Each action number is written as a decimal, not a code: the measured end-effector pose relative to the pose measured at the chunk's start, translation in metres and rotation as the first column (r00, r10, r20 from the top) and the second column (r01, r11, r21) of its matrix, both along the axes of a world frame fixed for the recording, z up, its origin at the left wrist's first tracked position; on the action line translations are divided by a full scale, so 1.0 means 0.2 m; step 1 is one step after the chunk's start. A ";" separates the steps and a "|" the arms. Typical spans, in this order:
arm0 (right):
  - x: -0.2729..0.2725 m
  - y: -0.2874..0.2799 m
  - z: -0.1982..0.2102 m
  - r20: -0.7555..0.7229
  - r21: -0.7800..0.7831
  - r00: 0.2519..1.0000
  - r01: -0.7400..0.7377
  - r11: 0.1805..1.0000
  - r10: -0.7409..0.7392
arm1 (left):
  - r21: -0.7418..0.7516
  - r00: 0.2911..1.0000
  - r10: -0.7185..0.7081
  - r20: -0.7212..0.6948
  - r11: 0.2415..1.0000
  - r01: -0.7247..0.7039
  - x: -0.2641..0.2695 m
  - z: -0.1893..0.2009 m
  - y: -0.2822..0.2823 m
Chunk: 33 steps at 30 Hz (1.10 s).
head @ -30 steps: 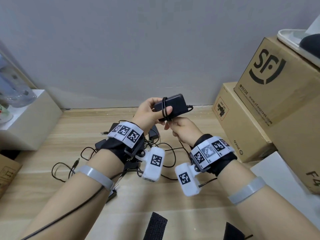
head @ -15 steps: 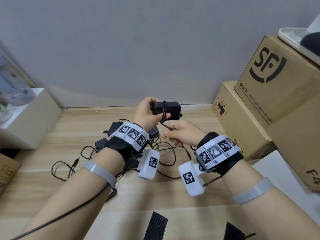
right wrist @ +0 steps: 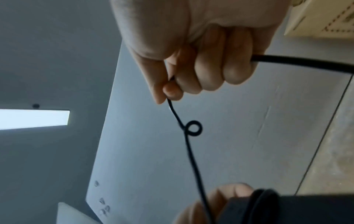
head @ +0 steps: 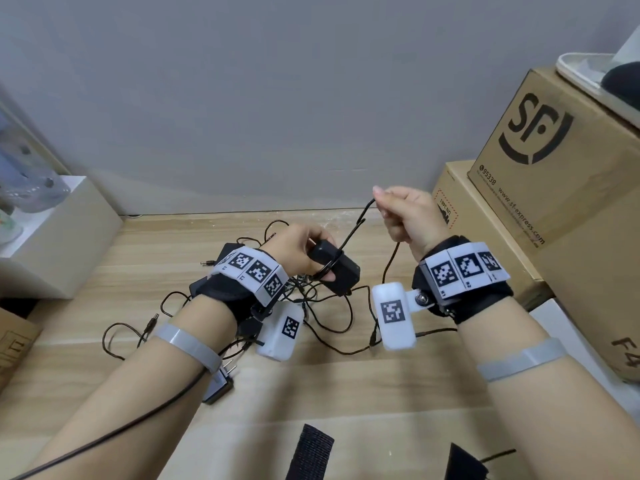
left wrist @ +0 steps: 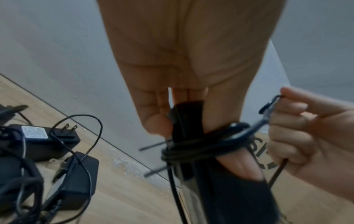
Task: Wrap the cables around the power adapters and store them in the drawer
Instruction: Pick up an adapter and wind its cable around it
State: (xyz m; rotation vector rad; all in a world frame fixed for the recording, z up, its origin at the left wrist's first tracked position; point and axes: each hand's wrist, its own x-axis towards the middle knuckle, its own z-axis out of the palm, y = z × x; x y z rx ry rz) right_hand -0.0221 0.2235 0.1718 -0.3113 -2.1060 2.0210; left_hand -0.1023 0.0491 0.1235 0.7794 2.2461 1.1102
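Hands: left (head: 300, 249) grips adapter (head: 341, 270); right (head: 407, 214) pinches cable (head: 353, 232) taut.
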 end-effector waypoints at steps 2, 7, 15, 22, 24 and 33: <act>-0.01 0.02 -0.03 0.009 0.046 0.999 0.039 0.998 -0.040 | -0.015 0.997 -0.069 0.047 0.997 0.070 0.00 0.01 -0.02; 0.01 0.05 -0.12 0.074 0.016 0.996 0.047 0.999 -0.048 | 0.210 0.945 -0.240 0.220 0.958 0.194 -0.01 0.08 -0.08; 0.00 -0.01 -0.23 0.298 0.060 0.954 0.013 0.998 -0.030 | 0.681 0.865 -0.330 0.379 0.732 -0.019 0.03 0.17 -0.02; 0.04 -0.14 -0.23 0.361 0.176 0.917 -0.248 0.953 0.172 | 0.618 0.865 0.050 0.499 0.680 -0.396 0.04 0.18 0.07; 0.05 -0.15 -0.22 0.379 0.181 0.899 -0.304 0.935 0.219 | 0.578 0.870 0.125 0.477 0.701 -0.418 0.03 0.17 0.07; 0.08 -0.20 -0.11 0.362 0.323 0.900 -0.365 0.873 0.242 | 0.460 0.930 0.282 0.235 0.811 -0.361 0.01 0.11 0.04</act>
